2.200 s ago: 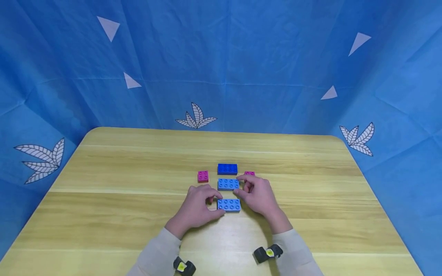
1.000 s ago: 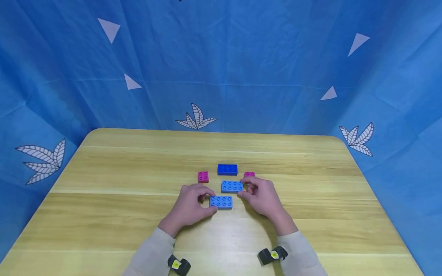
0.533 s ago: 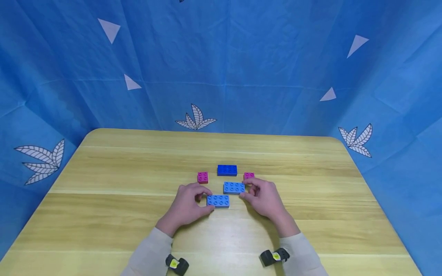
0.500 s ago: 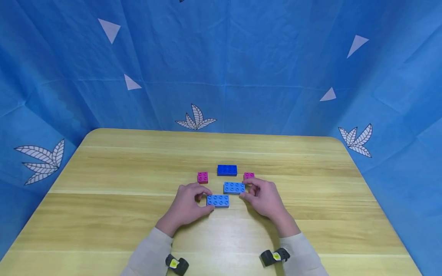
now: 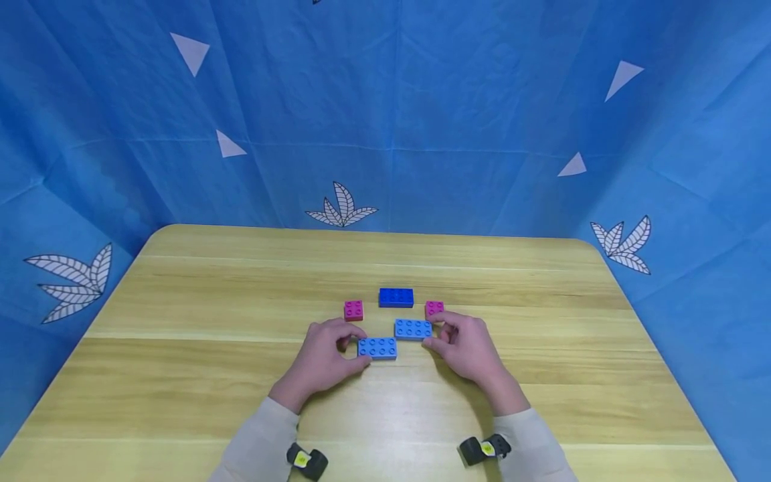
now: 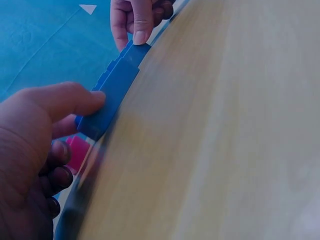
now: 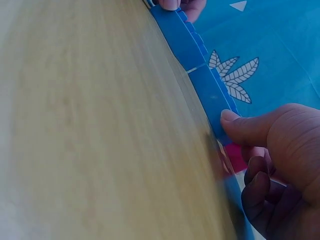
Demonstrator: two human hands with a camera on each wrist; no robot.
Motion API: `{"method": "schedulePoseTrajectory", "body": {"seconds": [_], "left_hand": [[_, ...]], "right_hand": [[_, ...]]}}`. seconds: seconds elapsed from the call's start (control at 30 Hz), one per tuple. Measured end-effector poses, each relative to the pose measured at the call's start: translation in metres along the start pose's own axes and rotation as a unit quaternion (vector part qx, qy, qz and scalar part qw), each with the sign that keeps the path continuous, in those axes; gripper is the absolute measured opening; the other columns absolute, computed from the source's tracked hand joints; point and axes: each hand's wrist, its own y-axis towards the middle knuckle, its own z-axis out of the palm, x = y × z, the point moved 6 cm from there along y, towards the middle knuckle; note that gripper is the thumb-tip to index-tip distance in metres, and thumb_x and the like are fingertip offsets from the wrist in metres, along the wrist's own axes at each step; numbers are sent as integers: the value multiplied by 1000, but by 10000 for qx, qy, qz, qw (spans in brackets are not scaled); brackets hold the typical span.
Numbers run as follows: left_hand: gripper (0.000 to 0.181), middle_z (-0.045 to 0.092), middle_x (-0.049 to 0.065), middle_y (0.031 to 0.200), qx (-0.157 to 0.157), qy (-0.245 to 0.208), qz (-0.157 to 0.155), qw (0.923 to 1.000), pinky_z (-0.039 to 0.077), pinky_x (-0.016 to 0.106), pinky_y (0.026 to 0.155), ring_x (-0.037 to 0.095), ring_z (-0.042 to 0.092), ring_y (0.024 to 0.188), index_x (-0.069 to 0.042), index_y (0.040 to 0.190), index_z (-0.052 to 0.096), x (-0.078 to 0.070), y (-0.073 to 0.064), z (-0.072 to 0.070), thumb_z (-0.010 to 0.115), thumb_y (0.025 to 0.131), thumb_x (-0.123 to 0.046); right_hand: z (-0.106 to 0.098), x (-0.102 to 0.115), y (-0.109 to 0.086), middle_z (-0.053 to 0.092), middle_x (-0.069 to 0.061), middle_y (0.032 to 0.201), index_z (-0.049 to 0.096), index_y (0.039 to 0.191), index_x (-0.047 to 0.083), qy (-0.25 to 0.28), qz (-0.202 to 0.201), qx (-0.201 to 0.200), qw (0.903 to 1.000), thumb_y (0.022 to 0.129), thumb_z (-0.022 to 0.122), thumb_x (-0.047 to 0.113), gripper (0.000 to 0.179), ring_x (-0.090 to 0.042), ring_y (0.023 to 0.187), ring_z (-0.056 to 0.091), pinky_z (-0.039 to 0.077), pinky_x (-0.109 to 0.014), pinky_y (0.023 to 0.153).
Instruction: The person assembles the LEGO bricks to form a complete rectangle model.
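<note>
My left hand (image 5: 322,356) pinches the left end of a light blue eight-stud toy brick (image 5: 377,347) between thumb and forefinger. A second light blue brick (image 5: 413,329) lies slightly farther back and to the right. Its right end is pinched by my right hand (image 5: 466,343). In the head view the near brick's right end stands just in front of the far brick's left end. The left wrist view shows the left thumb on the near brick's side (image 6: 111,102); in the right wrist view the right thumb presses the far brick's side (image 7: 212,95).
Behind the light blue bricks lies a dark blue brick (image 5: 396,298). One small magenta brick (image 5: 353,310) is at its left, another magenta brick (image 5: 434,308) at its right, close to my right forefinger. A blue curtain (image 5: 391,120) hangs behind the wooden table (image 5: 241,288).
The near light blue brick has moved left and slightly back with my left hand. The far one has slid right and slightly toward me with my right hand, uncovering more of the right magenta brick.
</note>
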Motion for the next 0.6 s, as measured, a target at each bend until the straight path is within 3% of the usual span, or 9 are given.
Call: {"method": "schedulePoseTrajectory", "body": {"seconds": [0.43, 0.6], "left_hand": [[31, 51, -4, 72, -18, 91, -96, 9999, 34, 40, 79, 15, 46, 70, -19, 103, 74, 1, 2, -1, 88, 76, -27], [32, 51, -2, 70, -65, 30, -70, 10000, 37, 37, 73, 15, 45, 68, -16, 104, 74, 0, 3, -1, 87, 77, -26]], "right_hand": [[-2, -3, -4, 55, 6, 65, 74, 113, 11, 71, -13, 52, 10000, 81, 85, 15, 34, -13, 58, 51, 43, -30, 57], [-3, -4, -6, 55, 6, 65, 74, 113, 11, 76, -26, 84, 9999, 81, 85, 15, 34, -13, 58, 50, 43, -29, 56]]}}
